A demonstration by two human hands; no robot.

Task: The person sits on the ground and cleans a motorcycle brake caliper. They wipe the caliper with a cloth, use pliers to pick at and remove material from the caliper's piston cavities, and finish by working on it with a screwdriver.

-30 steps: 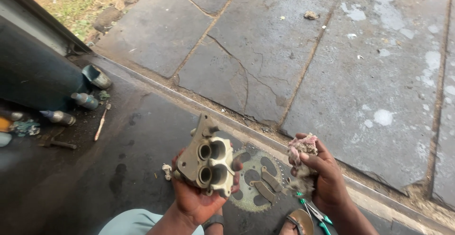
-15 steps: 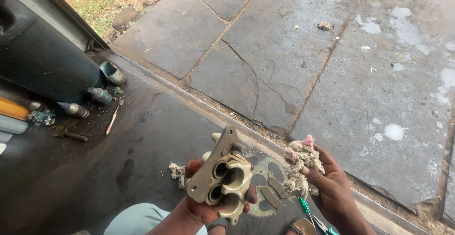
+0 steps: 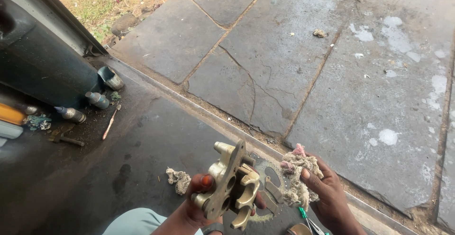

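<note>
My left hand [image 3: 201,199] grips a brass-coloured metal casting with round bores, a brake caliper body [image 3: 231,186], held edge-on and tilted above the dark floor. Beside it, my right hand [image 3: 328,193] clutches a wad of dirty cotton waste rag [image 3: 297,175], close to the caliper but apart from it. Under both hands lies a toothed metal sprocket [image 3: 271,180], mostly hidden. A green-handled tool [image 3: 305,217] pokes out near my right wrist.
A scrap of rag [image 3: 178,178] lies on the oily dark floor [image 3: 142,140]. Small bottles and a cap [image 3: 97,100] and a thin stick [image 3: 112,120] sit at the left by a dark metal panel [image 3: 38,59]. Cracked stone slabs [image 3: 303,50] stretch beyond a raised edge.
My left hand has turned the caliper from bores-facing-me to edge-on and lifted it slightly. The right hand with the rag has closed in beside it. The view has shifted.
</note>
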